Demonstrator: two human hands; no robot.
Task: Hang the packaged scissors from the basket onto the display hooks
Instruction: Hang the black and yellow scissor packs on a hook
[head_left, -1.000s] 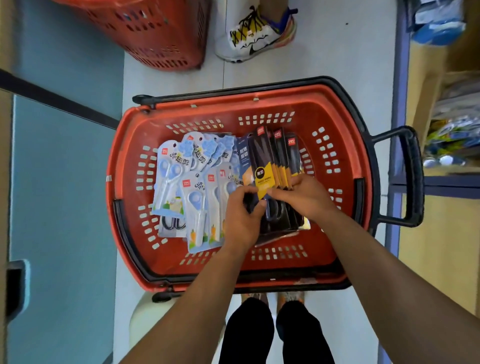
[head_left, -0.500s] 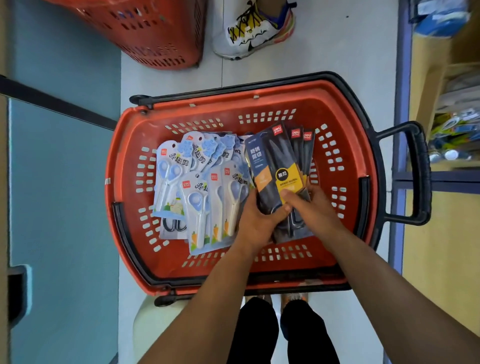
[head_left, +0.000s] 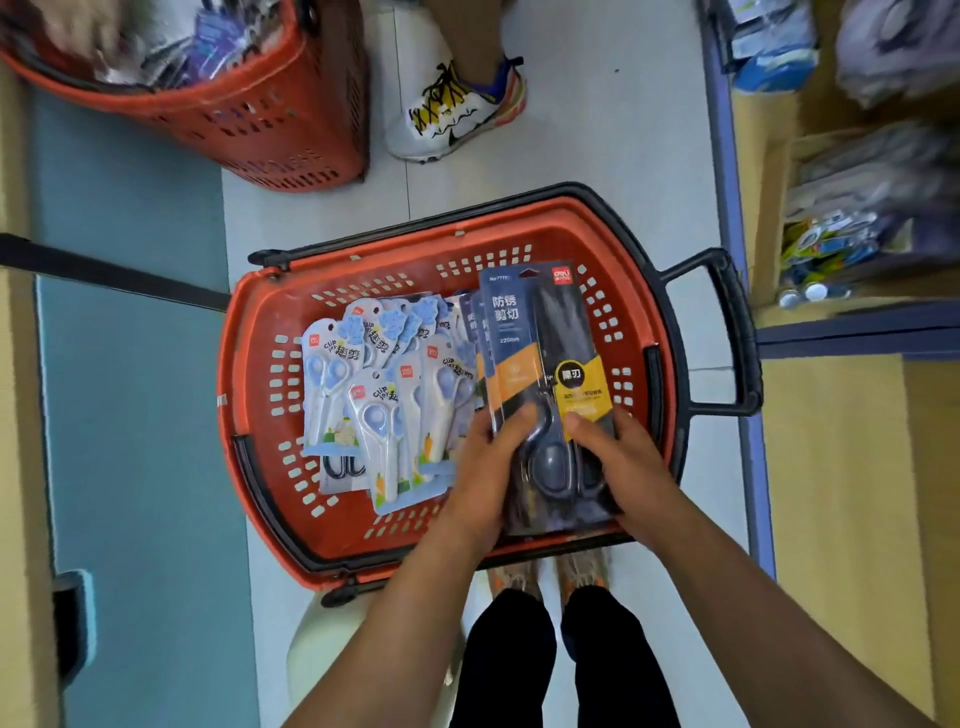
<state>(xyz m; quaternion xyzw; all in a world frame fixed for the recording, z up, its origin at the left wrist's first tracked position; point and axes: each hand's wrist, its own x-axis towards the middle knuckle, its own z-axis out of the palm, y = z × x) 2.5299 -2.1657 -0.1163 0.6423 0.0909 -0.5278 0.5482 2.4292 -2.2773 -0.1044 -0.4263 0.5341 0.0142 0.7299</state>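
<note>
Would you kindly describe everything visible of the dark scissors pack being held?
The dark scissors pack is a long navy card with an orange band, yellow label and red corner logo. Grey-handled scissors lie in it, blades pointing away from the person. The left hand and right hand grip its lower sides, thumbs on the front, above the red basket. Similar dark cards show behind its left edge.

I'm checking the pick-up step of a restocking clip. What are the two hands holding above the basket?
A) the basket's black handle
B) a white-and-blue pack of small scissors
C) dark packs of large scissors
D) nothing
C: the left hand and right hand grip the lower end of the dark scissors packs, while the white-and-blue scissors packs lie untouched in the red basket.
</note>
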